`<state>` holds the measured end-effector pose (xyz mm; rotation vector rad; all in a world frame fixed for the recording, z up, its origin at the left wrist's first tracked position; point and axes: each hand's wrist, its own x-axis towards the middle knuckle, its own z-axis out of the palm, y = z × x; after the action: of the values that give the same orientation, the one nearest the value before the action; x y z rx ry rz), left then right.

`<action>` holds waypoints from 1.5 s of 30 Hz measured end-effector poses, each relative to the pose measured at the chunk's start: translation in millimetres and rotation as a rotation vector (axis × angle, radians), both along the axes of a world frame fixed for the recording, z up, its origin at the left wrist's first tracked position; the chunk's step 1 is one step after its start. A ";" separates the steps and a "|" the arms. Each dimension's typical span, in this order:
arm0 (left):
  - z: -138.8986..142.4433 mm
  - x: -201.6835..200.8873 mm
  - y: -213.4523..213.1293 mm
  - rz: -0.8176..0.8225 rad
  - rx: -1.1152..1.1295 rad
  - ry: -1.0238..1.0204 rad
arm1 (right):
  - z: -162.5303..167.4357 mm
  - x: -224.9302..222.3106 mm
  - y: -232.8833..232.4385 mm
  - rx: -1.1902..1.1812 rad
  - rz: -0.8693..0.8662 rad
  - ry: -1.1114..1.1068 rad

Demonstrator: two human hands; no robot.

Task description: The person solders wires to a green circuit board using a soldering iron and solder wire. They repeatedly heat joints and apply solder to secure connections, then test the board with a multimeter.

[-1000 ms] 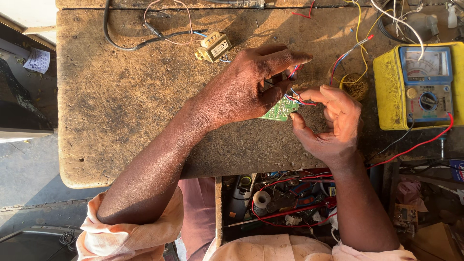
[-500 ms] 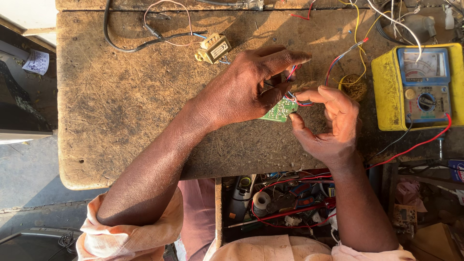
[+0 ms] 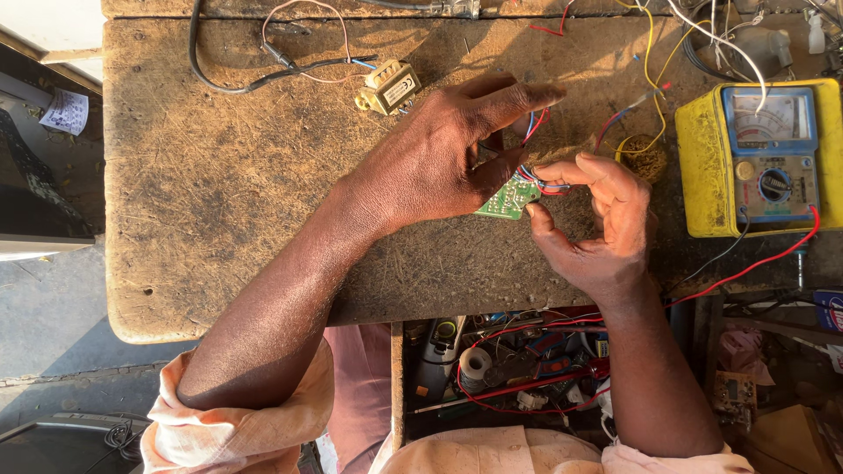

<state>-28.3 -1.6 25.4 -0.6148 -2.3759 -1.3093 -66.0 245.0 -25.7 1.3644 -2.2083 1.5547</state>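
A small green printed circuit board [image 3: 507, 197] is held just above the worn, scratched wooden table [image 3: 228, 193], near its middle, between the two hands. The left hand [image 3: 439, 162] is closed on the board's left edge, with thumb and bent fingers pinching it while the index finger stretches out over it. The right hand [image 3: 601, 219] is curled beside the board's right end, its thumb and fingertips closed on the bundle of thin red and blue wires [image 3: 537, 175] that runs off the board (whether the board itself is touched by this hand cannot be told).

The board is judged to be light and stiff, yet fragile: its solder joints and the fine leads could be torn by a sharp pull. It is best taken by its bare edges, as is done here, and not by the wires or the components.

Well apart to the right, a yellow analogue multimeter [image 3: 764, 158] with a round dial is laid on the table, with red and black leads trailing from it. Above the left hand a small brass-coloured transformer [image 3: 391, 88] is seen, joined to a black cable [image 3: 228, 83]. Below the table's edge an open drawer of tools and spools [image 3: 500, 369] is visible.
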 end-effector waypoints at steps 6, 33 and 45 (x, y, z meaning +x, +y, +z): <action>3.8 1.2 -4.2 0.021 -0.046 0.050 | 1.4 -1.1 -2.0 0.014 0.000 0.009; -8.2 -0.9 3.2 -0.022 -0.291 -0.018 | 10.5 -1.8 -6.4 0.115 -0.024 0.019; -23.6 -3.1 9.7 0.100 -0.406 0.144 | 28.7 -2.5 -12.5 0.213 -0.083 0.231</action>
<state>-31.4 8.1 1.7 -0.6656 -2.5278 -0.7165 -68.5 232.5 3.1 1.4058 -2.3019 1.0985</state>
